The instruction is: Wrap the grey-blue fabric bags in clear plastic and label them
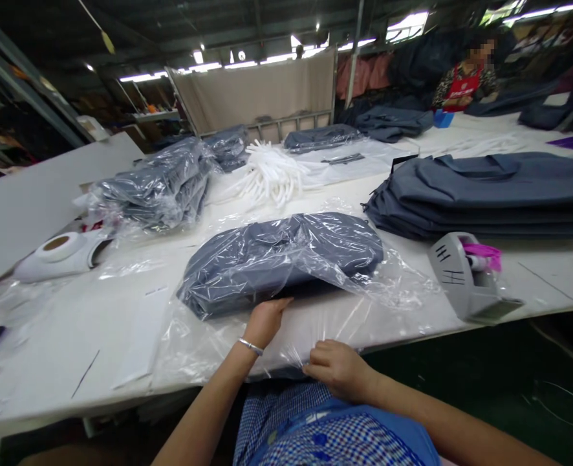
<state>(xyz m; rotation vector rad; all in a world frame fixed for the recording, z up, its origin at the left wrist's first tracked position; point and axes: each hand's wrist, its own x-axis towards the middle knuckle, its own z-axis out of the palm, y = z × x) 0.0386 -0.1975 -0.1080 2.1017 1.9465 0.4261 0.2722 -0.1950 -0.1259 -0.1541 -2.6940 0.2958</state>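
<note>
Left hand [266, 321] reaching forward, at dark bag [238, 262], can't tell grip | right hand [337, 367] low, fisted, pinching clear plastic [293, 343]

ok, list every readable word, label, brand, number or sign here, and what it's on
No text readable for certain.
Grey dispenser: black H-like strokes, can't confirm they're letters.
Co-worker's red apron: white print, too small.
Blue cloth on the wearer: pale print, too blurred.
Plastic-wrapped bundle: none visible.
</note>
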